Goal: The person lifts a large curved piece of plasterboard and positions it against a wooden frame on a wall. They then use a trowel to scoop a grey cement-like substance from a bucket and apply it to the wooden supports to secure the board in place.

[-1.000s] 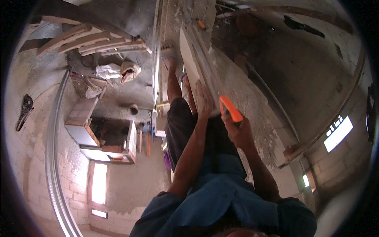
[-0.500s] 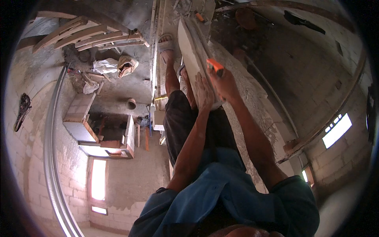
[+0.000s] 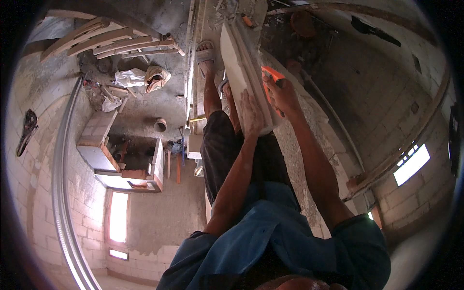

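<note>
A long pale block (image 3: 235,63), like light masonry, lies lengthwise in front of me with its near end over my thighs. My left hand (image 3: 251,113) is flat on the near part of its top, fingers stretched forward. On the block's right side, my right hand (image 3: 285,96) is wrapped round the orange handle of a handsaw (image 3: 273,74). The saw's blade is smeared by motion and hard to tell apart from the block's right edge.
A rough ledge (image 3: 290,150) runs under and right of the block. A small orange-handled tool (image 3: 247,20) lies beyond it among rubble. On the floor at left are a sack (image 3: 157,79), a short pipe piece (image 3: 160,124) and stacked blocks (image 3: 94,130). Wooden poles (image 3: 104,46) lean farther off.
My right hand and the handsaw have shifted slightly right and nearer to me along the block. My left hand stays pressed on the block.
</note>
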Demonstrator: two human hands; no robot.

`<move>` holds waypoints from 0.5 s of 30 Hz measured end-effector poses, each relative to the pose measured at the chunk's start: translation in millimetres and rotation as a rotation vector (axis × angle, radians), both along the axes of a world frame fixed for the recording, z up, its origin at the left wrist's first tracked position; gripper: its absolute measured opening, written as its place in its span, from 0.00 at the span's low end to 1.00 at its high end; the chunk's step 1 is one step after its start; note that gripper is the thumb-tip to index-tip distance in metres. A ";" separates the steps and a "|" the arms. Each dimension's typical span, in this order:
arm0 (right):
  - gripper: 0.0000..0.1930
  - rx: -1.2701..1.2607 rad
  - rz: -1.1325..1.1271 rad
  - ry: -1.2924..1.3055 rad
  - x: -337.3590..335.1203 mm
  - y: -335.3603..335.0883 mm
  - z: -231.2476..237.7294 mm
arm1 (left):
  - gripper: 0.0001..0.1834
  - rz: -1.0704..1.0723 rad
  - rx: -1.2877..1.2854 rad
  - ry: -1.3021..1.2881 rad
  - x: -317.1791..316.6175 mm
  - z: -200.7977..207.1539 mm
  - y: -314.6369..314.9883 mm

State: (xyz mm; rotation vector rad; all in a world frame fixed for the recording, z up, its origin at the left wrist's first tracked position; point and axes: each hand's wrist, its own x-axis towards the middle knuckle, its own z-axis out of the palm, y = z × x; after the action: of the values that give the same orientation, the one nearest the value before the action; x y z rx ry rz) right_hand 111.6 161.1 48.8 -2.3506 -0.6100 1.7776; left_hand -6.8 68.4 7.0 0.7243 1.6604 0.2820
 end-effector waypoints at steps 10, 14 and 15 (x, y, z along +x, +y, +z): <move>0.25 -0.026 -0.126 0.118 6.2 13.6 -8.8 | 0.33 0.023 -0.059 -0.041 -1.4 -4.2 1.6; 0.17 -0.027 -0.117 0.077 6.5 10.7 -4.9 | 0.34 0.016 -0.070 -0.025 4.5 -1.4 -2.9; 0.15 -0.022 -0.160 0.098 4.4 14.7 -1.4 | 0.34 0.013 -0.057 -0.020 5.4 -3.7 -4.9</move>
State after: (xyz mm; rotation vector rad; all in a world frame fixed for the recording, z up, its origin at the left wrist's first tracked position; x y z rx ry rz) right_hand 116.1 175.8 47.3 -2.2391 -0.3791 1.8233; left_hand -1.4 63.5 3.3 0.6654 1.6481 0.2494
